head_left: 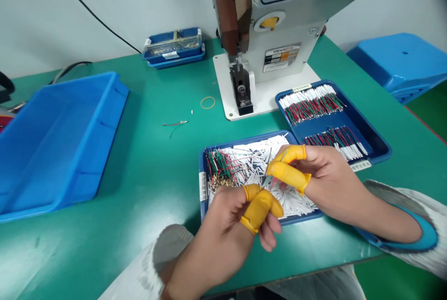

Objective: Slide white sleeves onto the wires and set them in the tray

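Yellow finger covers are on both my hands. My left hand [240, 221] is closed in a pinch above the near edge of a blue tray [203, 207]; what its fingertips hold is too small to make out. Just to its right, my right hand [310, 172] pinches a thin red and green wire piece, partly hidden by the fingers. White tubes [300, 202] fill much of the tray below, with red and green wires [223, 163] at its left side. A second blue tray [379, 144] behind my right hand holds rows of wires with white tubes.
A press machine [240, 90] on a white base stands at the back. At the left lies a large blue bin [70, 137]. A small blue tray [174, 46], a rubber band [208, 102], a loose wire [176, 123] and a blue stool [401, 60] are also visible.
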The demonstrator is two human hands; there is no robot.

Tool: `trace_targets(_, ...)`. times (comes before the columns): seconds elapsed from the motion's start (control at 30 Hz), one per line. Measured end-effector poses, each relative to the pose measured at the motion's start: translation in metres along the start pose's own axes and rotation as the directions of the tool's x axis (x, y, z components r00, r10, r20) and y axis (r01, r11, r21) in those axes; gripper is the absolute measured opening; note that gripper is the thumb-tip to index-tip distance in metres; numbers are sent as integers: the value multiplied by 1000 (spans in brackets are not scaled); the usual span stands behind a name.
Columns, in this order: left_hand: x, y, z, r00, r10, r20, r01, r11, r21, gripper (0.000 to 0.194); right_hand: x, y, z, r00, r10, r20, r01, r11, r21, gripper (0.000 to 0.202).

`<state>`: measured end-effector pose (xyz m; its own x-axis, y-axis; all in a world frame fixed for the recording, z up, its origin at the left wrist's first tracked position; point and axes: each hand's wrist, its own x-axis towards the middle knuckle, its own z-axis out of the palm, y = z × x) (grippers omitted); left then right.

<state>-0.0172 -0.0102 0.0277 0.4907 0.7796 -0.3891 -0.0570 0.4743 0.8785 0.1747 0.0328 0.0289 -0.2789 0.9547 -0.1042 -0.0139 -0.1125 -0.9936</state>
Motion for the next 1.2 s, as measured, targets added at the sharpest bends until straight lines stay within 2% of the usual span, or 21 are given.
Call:
trace_targets(0.1,0,2,-2,999,40,-7,-40,999,-5,40,4,-1,-6,992,-89,-86,85,995,-48,10)
trace_targets(0.17,2,4,-6,995,102,-26,-101,995,4,38,8,-2,-18,967,-213,-139,185,964,-189,4)
trace_targets(0.2,3,5,-9,989,139,-40,-139,990,15,37,10,-3,-25,951,-288,-114,241,920,-310,7)
trace_targets(0.23,5,7,-13,982,179,-62,-178,984,24,36,12,-4,-32,933,-357,-36,306,843,-443,12)
trace_targets(0.3,8,9,-20,958,256,-127,-255,967,29,35,17,-7,-45,880,-411,237,459,610,-646,18)
trace_targets(0.37,10,10,-27,926,322,-196,-324,946,27,33,21,-8,-51,804,-349,482,593,398,-700,22)
trace_targets(0.43,12,10,-30,899,371,-234,-373,927,35,32,22,-7,-51,761,-275,588,648,283,-707,26)
trace_targets(0.53,12,9,-31,889,389,-241,-378,921,91,32,19,-1,-42,769,-187,611,639,195,-744,31)
trace_targets(0.67,10,9,-27,897,392,-203,-366,918,154,31,18,5,-31,799,-146,583,599,112,-793,36)
trace_targets(0.83,12,4,-24,899,370,-233,-337,926,172,23,20,8,-26,749,-129,649,654,-10,-757,22)
trace_targets(0.93,18,0,-23,903,346,-255,-288,928,237,24,19,10,-25,738,-91,669,663,-88,-743,16)
trace_targets(1.0,22,0,-22,907,328,-263,-258,928,268,25,19,11,-26,717,-72,693,685,-107,-720,15)
trace_targets(1.07,25,4,-20,912,313,-264,-243,932,268,26,19,11,-28,703,-79,707,706,-52,-707,15)
trace_targets(1.13,26,8,-18,909,324,-262,-266,935,234,25,19,7,-32,721,-120,683,693,104,-714,18)
trace_targets(1.2,24,11,-16,901,342,-266,-301,936,184,25,19,2,-38,791,-192,581,610,331,-720,18)
